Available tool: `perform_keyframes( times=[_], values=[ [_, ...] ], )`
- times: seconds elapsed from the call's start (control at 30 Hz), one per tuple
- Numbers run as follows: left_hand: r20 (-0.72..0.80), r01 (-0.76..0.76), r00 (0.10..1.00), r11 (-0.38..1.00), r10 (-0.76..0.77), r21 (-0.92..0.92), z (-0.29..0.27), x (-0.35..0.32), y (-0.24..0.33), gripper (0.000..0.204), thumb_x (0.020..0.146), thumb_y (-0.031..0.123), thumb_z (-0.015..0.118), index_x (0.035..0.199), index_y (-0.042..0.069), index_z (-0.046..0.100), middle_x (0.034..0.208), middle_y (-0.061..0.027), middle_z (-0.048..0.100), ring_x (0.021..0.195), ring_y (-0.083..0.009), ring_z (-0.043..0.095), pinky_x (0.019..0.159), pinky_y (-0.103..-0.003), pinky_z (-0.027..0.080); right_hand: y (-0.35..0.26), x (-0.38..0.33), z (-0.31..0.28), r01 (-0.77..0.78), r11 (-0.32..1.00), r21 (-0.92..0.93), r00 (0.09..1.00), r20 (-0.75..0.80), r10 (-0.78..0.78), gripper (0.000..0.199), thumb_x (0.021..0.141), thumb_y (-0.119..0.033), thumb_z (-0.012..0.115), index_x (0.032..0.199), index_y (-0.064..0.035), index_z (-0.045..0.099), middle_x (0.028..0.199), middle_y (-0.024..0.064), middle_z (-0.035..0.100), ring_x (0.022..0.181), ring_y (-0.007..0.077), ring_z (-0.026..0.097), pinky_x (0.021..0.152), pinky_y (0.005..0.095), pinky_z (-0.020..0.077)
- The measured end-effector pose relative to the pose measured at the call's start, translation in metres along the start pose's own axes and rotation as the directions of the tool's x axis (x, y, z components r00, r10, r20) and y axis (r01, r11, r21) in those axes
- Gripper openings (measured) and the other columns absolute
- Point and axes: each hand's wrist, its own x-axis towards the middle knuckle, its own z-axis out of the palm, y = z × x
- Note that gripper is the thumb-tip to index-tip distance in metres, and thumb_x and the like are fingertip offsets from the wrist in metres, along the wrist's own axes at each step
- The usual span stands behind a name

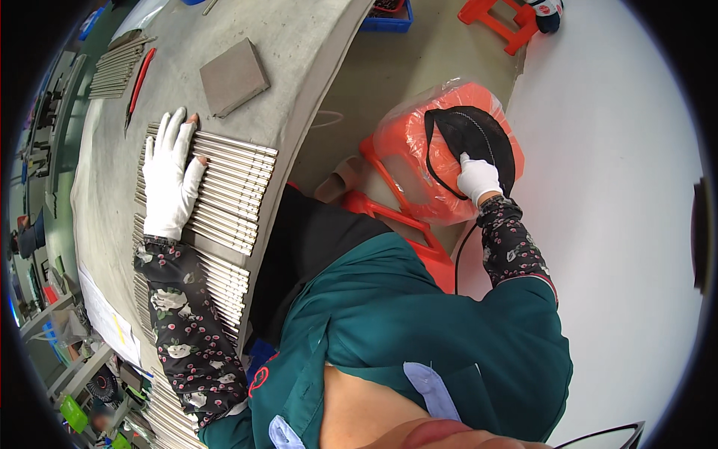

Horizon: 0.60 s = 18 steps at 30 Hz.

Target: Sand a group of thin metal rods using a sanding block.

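My left hand, in a white fingerless glove, lies flat with fingers spread on a row of thin metal rods laid side by side on the grey workbench. My right hand, also gloved in white, reaches down to my right and rests with closed fingers on a black bag. The bag sits on an orange stool covered in clear plastic. Whether the right hand grips the bag or only presses on it is unclear.
A grey flat block lies beyond the rods. A red-handled tool and another bundle of rods are further left. More rods lie under my left forearm. A second orange stool and blue crate stand on the floor.
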Motion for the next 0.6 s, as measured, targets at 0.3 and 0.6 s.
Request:
perform_keyframes(
  times=[0.3,0.6],
  values=[
    [0.006,0.012,1.000,1.000,-0.012,-0.004,-0.001,-0.001,-0.001,0.062,0.096,0.047,0.048,0.148,0.013,0.043,0.155,-0.0123,0.037,0.147,-0.0320,0.029,0.119,-0.053,0.018,-0.004,0.002,-0.004,-0.014,0.998,0.053,0.995,-0.102,0.019,0.033,0.086,-0.022,0.053,0.112,-0.0062,0.067,0.091,0.0205,0.072,0.085,0.0370,0.071,0.077,0.0473,0.0553],
    [-0.004,0.019,1.000,1.000,-0.019,0.021,-0.001,0.001,-0.002,0.060,0.096,0.044,0.047,0.148,0.013,0.044,0.156,-0.0109,0.038,0.147,-0.0312,0.029,0.120,-0.051,0.017,-0.004,0.042,-0.041,0.055,0.969,0.241,0.902,-0.428,0.055,0.038,0.089,-0.022,0.051,0.124,-0.0176,0.066,0.096,0.0175,0.072,0.089,0.0362,0.070,0.078,0.0474,0.0546]
  ],
)
